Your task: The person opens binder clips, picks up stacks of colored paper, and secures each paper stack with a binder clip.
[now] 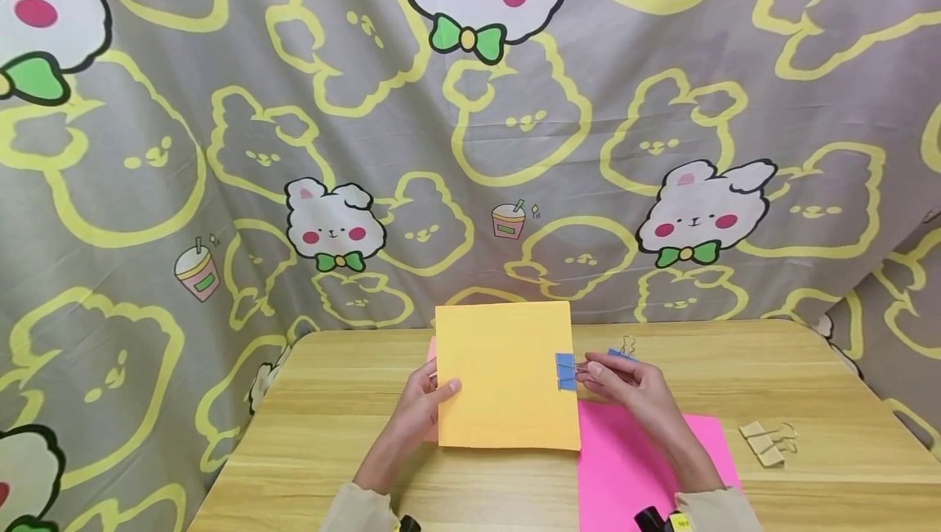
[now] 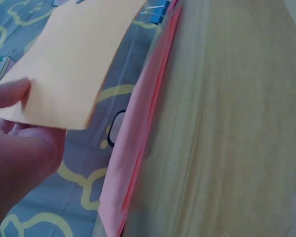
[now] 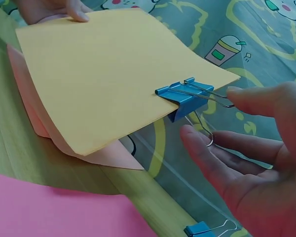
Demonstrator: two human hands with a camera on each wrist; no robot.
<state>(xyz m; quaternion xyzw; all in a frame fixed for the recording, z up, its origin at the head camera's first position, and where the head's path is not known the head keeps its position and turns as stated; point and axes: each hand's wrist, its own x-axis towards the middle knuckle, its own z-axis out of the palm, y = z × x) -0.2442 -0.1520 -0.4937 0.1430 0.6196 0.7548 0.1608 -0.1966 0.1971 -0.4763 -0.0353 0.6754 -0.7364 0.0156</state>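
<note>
Grey printed fabric (image 1: 544,148) across the upper part of the head view, cut off at top and sides. Below it, pale wood tabletop (image 1: 316,393), running out at the bottom of the frame. Right of bottom centre, bright pink sheet (image 1: 617,467), cropped below and partly covered by the right forearm. At lower centre, yellow paper (image 1: 507,377), held up; impossible to count the layers. Behind it, pale pink paper (image 2: 133,133), a mere sliver in the head view, plainer down the middle of the left wrist view. On the yellow paper's left side, left hand (image 1: 419,405), pinching, thumb in front, fingers mostly hidden behind. On the right side, right hand (image 1: 625,381), pinching the wire handles of blue binder clip (image 1: 566,372), itself clamped on the paper's edge. At lower right, tan clip (image 1: 764,444). Second blue clip (image 3: 200,229), cropped at the bottom of the right wrist view, half hidden behind the right hand in the head view.
</note>
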